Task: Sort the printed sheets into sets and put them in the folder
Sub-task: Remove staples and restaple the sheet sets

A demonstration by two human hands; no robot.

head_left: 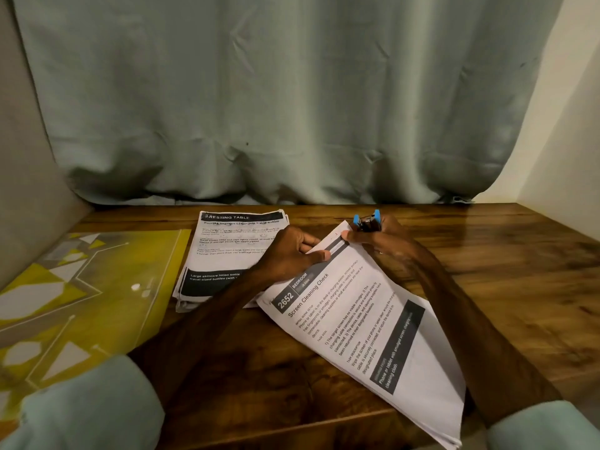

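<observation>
Desk (pixel 487 271): dark wood, carrying everything; a curtain hangs behind its back edge.
Folder (pixel 65 287): yellow patterned plastic, lying flat at the desk's left edge, well apart from both hands. It looks glossy, so loose sheets would likely slide on it.
Held set (pixel 373 336): several white printed sheets headed "Screen Cleaning Check", lying slantwise from the front right of the desk up toward the middle, with the far corner lifted. Light, floppy and easily creased; the sheets would probably fan apart unless pinched near one corner, which is where both hands meet.
Stack (pixel 227 248): the other printed sheets, piled at the back middle of the desk with ragged edges, and partly hidden by the left forearm. Best squared and lifted by two sides, I judge.
Left hand (pixel 289 254): closed on the held set near its far corner, thumb on top and fingers curled.
Right hand (pixel 386 238): wrapped round the stapler, thumb touching the corner of the held set.
Stapler (pixel 367 222): small, black with blue ends, at that corner. Whether its mouth is already over the paper I cannot tell.
</observation>
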